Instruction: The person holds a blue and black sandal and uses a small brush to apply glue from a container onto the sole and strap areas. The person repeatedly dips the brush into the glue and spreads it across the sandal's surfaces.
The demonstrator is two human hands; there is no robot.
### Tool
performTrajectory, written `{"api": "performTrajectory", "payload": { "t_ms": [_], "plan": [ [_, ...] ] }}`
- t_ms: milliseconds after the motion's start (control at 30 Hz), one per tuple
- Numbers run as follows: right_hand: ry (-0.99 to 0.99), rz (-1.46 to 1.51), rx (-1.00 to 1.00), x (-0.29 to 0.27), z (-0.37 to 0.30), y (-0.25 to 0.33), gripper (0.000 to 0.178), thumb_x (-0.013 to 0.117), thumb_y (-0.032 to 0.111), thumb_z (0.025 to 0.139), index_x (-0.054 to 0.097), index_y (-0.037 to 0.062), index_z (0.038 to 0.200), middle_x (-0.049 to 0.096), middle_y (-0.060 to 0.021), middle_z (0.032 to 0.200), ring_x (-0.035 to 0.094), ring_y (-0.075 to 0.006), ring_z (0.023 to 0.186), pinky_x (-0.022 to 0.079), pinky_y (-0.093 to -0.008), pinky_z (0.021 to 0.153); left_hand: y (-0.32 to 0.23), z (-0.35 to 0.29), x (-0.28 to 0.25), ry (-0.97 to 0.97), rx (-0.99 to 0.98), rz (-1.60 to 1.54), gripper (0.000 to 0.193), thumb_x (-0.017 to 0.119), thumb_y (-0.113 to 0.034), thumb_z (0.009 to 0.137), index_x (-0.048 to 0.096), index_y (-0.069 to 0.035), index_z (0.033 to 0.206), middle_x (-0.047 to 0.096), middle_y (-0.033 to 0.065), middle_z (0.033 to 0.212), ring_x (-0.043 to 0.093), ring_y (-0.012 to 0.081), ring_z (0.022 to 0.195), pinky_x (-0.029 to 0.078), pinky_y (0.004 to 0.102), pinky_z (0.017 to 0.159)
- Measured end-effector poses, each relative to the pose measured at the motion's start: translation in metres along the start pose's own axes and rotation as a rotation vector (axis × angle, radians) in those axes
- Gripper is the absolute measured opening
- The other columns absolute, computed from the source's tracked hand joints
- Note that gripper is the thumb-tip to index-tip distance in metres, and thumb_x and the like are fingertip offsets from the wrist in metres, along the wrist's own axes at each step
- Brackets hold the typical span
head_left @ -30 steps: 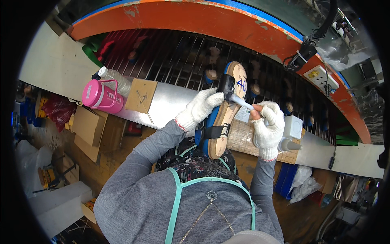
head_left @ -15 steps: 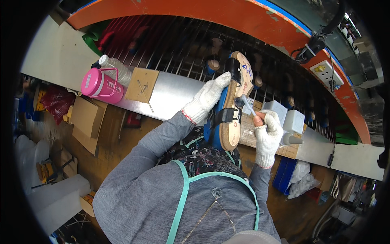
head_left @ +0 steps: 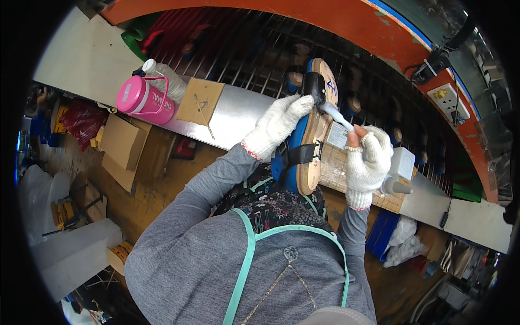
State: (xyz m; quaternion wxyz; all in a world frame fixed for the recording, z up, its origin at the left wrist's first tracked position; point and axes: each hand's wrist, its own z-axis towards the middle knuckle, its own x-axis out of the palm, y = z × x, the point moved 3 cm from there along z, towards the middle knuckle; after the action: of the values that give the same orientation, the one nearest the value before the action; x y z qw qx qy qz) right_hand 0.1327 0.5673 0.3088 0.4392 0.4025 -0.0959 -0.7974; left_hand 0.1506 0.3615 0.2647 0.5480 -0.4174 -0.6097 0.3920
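Note:
A blue shoe last (head_left: pixel 296 135) with a tan sole (head_left: pixel 310 177) and black straps (head_left: pixel 301 154) folded over its edges stands tilted in front of me, sole side toward my right. My left hand (head_left: pixel 279 123), in a white knit glove, grips its left side near the upper strap. In a white glove with thumb and fingertip bare, my right hand (head_left: pixel 369 160) pinches a small pale-handled brush (head_left: pixel 337 116). The brush's head touches or nearly touches the sole's edge beside the upper black strap; its bristles are hard to make out.
A metal ledge (head_left: pixel 238 116) holds a pink jug (head_left: pixel 143 100), a clear bottle (head_left: pixel 162 76), a cardboard piece (head_left: pixel 200 103) and a white container (head_left: pixel 402 162). Behind it, more lasts sit on a wire rack (head_left: pixel 254 59) under an orange frame (head_left: pixel 303 17). A socket (head_left: pixel 447 100) is at right.
The brush has moved up along the sole, from its middle to beside the upper strap. My left hand keeps its grip on the last. The whole view has shifted slightly.

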Motion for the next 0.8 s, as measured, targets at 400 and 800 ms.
{"api": "performTrajectory", "payload": {
  "t_ms": [400, 800],
  "plan": [
    [0.25, 0.159, 0.116, 0.006, -0.022, -0.004, 0.019, 0.082, 0.016, 0.077, 0.077, 0.0068, 0.093, 0.067, -0.0054, 0.092, 0.058, -0.0214, 0.083, 0.042, -0.0328, 0.076, -0.009, 0.0, -0.012, -0.073, 0.043, -0.033, 0.069, 0.058, -0.057, 0.096, 0.059, 0.004, 0.13, 0.066, 0.0113, 0.116, 0.062, 0.0143, 0.103, 0.051, 0.03, 0.092],
    [0.31, 0.22, 0.125, -0.007, -0.032, 0.002, 0.019, 0.08, 0.019, 0.08, 0.076, 0.0058, 0.092, 0.066, -0.0072, 0.093, 0.057, -0.0234, 0.087, 0.042, -0.0333, 0.077, -0.006, 0.02, -0.024, -0.075, 0.039, -0.007, 0.056, 0.05, -0.051, 0.101, 0.053, -0.008, 0.137, 0.065, 0.0073, 0.122, 0.066, 0.0149, 0.105, 0.056, 0.0318, 0.09]
  ]
}}
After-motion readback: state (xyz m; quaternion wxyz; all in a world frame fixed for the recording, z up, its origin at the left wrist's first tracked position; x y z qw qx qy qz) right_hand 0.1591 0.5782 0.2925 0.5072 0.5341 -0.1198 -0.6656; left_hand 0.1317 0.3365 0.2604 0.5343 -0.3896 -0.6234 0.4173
